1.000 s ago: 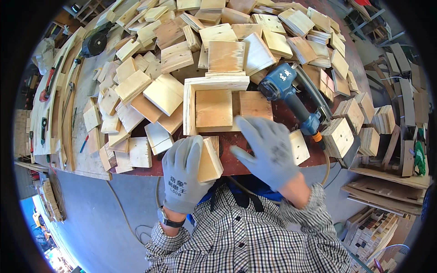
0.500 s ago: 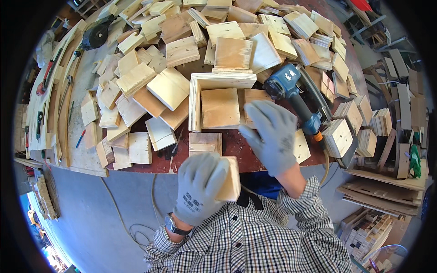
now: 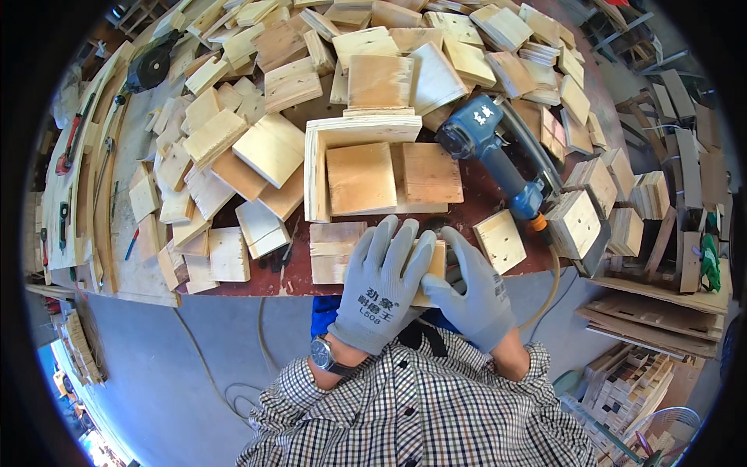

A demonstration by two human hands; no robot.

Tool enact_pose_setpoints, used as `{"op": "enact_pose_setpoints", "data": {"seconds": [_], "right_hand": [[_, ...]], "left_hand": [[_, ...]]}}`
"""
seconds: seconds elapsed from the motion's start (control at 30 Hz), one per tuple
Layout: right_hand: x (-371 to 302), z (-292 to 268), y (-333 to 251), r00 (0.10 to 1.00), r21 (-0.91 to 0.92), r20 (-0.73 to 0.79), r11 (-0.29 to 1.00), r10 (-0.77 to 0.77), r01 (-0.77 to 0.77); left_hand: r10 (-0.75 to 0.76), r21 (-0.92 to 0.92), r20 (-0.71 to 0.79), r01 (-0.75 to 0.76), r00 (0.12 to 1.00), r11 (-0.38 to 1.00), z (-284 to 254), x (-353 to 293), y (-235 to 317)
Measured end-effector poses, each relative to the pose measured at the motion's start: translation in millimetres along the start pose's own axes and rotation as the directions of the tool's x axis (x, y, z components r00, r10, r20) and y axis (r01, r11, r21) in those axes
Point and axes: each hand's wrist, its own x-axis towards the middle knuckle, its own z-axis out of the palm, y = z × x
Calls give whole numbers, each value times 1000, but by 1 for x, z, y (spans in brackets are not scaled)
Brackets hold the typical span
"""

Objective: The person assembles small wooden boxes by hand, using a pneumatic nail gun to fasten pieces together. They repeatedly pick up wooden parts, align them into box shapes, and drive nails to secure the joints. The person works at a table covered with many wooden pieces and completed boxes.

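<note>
Both hands wear grey gloves and meet at the table's front edge around a small stack of plywood blocks (image 3: 437,266), mostly covered by the fingers. My left hand (image 3: 380,288) lies over its left side, fingers long and close together. My right hand (image 3: 471,289) grips the right side, thumb toward the left hand. Just beyond stands an L-shaped plywood corner (image 3: 317,167) on the red tabletop. A square block (image 3: 361,177) rests inside it, with a browner block (image 3: 433,173) to the right. Another block (image 3: 337,253) lies left of my left fingers.
A blue nail gun (image 3: 496,152) with a hose lies right of the plywood corner. A big heap of wooden blocks (image 3: 268,148) covers the far and left table. Stacked blocks (image 3: 577,226) stand at the right edge. Long boards and hand tools (image 3: 71,140) lie far left.
My right hand has come back from the browner block to the held blocks. My left hand has moved forward and right with them, to the table edge. The view has shifted slightly.
</note>
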Motion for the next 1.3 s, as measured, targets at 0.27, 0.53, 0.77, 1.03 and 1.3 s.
{"op": "enact_pose_setpoints", "data": {"seconds": [0.27, 0.53, 0.77, 1.03, 1.3], "right_hand": [[2, -3, 12, 969, -404, -180, 911, -168, 83], [60, -22, 0, 878, -685, -271, 720, -394, 112], [90, -5, -17, 990, -681, -131, 730, -48, -55], [99, 3, -31, 988, -610, -150, 783, 35, -120], [73, -37, -31, 978, -214, -137, 968, -160, 128]], "left_hand": [[-252, 209, -139, 277, 958, 938, -23, -51, -38], [-378, 173, -166, 404, 911, 898, -7, -54, -39], [-377, 169, -140, 398, 915, 902, -6, -54, -29], [-379, 0, -191, 387, 905, 922, -9, -55, -37], [-361, -72, -329, 358, 872, 931, -22, -75, -40]]}}
